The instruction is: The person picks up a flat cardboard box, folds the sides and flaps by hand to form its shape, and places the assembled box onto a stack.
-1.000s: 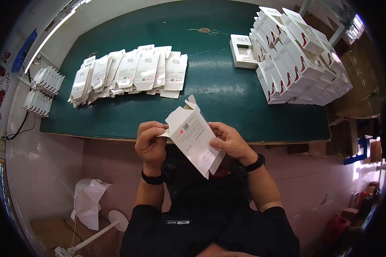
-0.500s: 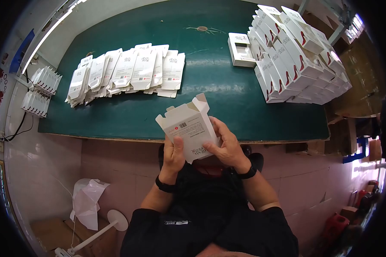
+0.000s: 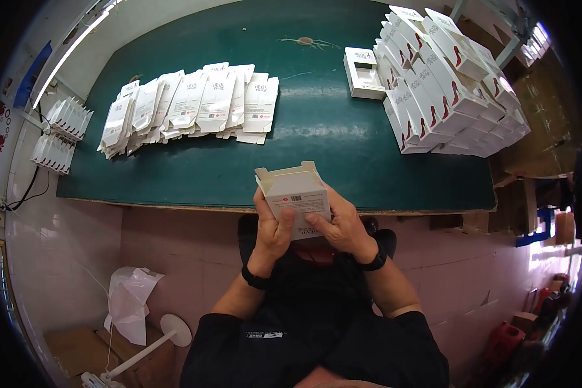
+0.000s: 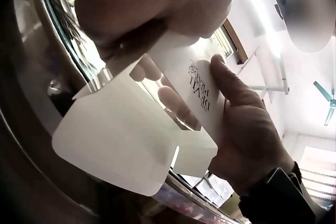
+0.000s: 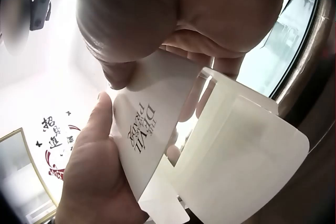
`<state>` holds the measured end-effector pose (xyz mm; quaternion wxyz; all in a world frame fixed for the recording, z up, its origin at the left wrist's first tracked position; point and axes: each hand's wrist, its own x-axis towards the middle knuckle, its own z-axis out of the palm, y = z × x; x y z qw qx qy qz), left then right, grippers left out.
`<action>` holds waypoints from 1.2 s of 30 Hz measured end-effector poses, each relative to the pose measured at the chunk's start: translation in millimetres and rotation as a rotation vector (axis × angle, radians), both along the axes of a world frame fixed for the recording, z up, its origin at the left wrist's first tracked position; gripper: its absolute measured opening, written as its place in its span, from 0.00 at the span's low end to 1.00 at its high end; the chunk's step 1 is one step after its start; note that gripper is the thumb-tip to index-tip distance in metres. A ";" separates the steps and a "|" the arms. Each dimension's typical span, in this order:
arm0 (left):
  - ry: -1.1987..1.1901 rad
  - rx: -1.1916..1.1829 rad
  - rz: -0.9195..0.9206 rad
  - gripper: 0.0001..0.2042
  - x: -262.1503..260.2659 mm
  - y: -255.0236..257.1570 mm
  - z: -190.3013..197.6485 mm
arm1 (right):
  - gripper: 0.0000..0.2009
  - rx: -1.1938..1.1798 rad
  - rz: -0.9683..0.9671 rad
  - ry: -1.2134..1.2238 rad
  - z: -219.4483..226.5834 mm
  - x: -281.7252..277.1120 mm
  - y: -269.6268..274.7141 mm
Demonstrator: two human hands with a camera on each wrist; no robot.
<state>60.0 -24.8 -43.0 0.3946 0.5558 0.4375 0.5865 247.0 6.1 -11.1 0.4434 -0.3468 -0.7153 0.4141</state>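
Observation:
A white carton (image 3: 297,187) with small printed text and a barcode is held over the table's near edge, opened out into a box shape. My left hand (image 3: 271,227) grips its left side, thumb flat on the printed face. On the opposite side my right hand (image 3: 344,226) holds it the same way. Flaps stand up at the carton's far end. Both wrist views show a wide end flap (image 4: 115,140) hanging loose and a cut-out window, through which fingers (image 5: 191,103) show behind the carton. Dark lettering (image 5: 142,127) marks the end nearer the body.
Flat white cartons (image 3: 194,103) lie in overlapping piles on the green table (image 3: 330,174). At the right stands a tall stack of made-up boxes (image 3: 440,97) with red shoe pictures, one windowed box (image 3: 363,74) beside it. More boxes (image 3: 61,136) stand far left.
The carton has turned upright and come lower, closer to the body. My left hand has gone from pinching a corner flap to gripping the left side; the carton's body has opened out.

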 end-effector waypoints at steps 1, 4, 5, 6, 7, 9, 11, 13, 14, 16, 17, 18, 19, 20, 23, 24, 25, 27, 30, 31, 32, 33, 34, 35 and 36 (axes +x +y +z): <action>-0.056 0.014 -0.031 0.38 -0.5 0.3 -3.1 | 0.31 -0.016 -0.001 0.028 0.6 0.0 -0.4; -0.169 0.041 -0.087 0.39 -4.0 0.3 -7.4 | 0.29 -0.048 0.000 0.086 0.2 0.1 -1.3; -0.194 0.026 -0.094 0.39 -6.1 0.9 -6.9 | 0.31 -0.090 0.026 0.083 -1.6 1.1 -1.3; -0.220 0.012 -0.102 0.38 -7.8 1.8 -6.4 | 0.33 -0.132 0.050 0.081 -3.6 2.3 -1.3; -0.245 -0.003 -0.111 0.38 -8.3 2.5 -5.9 | 0.34 -0.173 0.072 0.079 -4.9 3.1 -1.5; -0.244 -0.003 -0.110 0.38 -7.2 3.4 -5.5 | 0.31 -0.169 0.055 0.090 -6.0 1.8 -2.7; -0.243 -0.001 -0.099 0.36 -5.9 3.6 -4.2 | 0.25 -0.160 0.031 0.109 -6.4 0.1 -3.5; -0.241 0.001 -0.103 0.35 -4.2 1.8 -2.3 | 0.27 -0.181 0.029 0.122 -6.6 1.6 -3.4; -0.238 0.002 -0.108 0.35 -3.1 0.8 -0.4 | 0.30 -0.201 0.026 0.135 -6.7 2.7 -3.5; -0.237 0.004 -0.113 0.34 -2.5 0.2 -1.2 | 0.32 -0.222 0.024 0.147 -6.7 3.1 -4.1; -0.248 0.000 -0.113 0.34 -2.7 0.9 -4.2 | 0.32 -0.236 0.027 0.152 -6.8 2.5 -4.4; -0.260 -0.004 -0.114 0.33 -2.8 2.0 -7.2 | 0.32 -0.250 0.029 0.157 -6.8 2.1 -4.6; -0.271 -0.009 -0.116 0.33 -2.3 2.6 -7.7 | 0.32 -0.264 0.029 0.163 -6.6 2.3 -5.0; -0.272 -0.009 -0.118 0.33 -1.9 2.3 -7.6 | 0.32 -0.264 0.027 0.163 -6.5 3.1 -5.2; -0.302 -0.039 -0.153 0.32 -2.5 0.6 -6.6 | 0.31 -0.281 0.035 0.165 -6.3 4.4 -4.4; -0.303 -0.038 -0.151 0.32 -3.0 0.3 -6.1 | 0.31 -0.281 0.037 0.165 -6.2 4.3 -4.0; -0.292 -0.037 -0.154 0.32 -3.8 -0.2 -5.8 | 0.31 -0.272 0.030 0.166 -6.4 4.4 -4.0; -0.270 -0.035 -0.164 0.32 -5.2 -0.5 -4.2 | 0.31 -0.254 0.013 0.169 -6.6 5.2 -4.2; -0.246 0.000 -0.121 0.32 -9.3 1.2 4.0 | 0.32 -0.317 0.038 0.264 -10.7 2.5 -5.3; -0.234 0.016 -0.098 0.32 -10.4 1.3 6.3 | 0.32 -0.350 0.052 0.312 -11.4 2.0 -5.8; -0.234 0.016 -0.097 0.32 -11.1 0.9 7.8 | 0.32 -0.350 0.053 0.311 -11.8 2.5 -5.4; -0.224 0.003 -0.106 0.33 -11.9 0.3 9.3 | 0.32 -0.347 0.052 0.339 -10.9 2.9 -3.9; -0.212 -0.009 -0.114 0.34 -12.9 -0.5 10.3 | 0.32 -0.345 0.051 0.368 -9.1 3.2 -2.3; -0.201 -0.022 -0.124 0.34 -14.0 -1.3 10.8 | 0.32 -0.342 0.048 0.397 -6.2 3.2 -1.0; -0.201 -0.022 -0.125 0.34 -14.7 -2.0 10.3 | 0.32 -0.341 0.047 0.397 -2.8 4.3 -0.3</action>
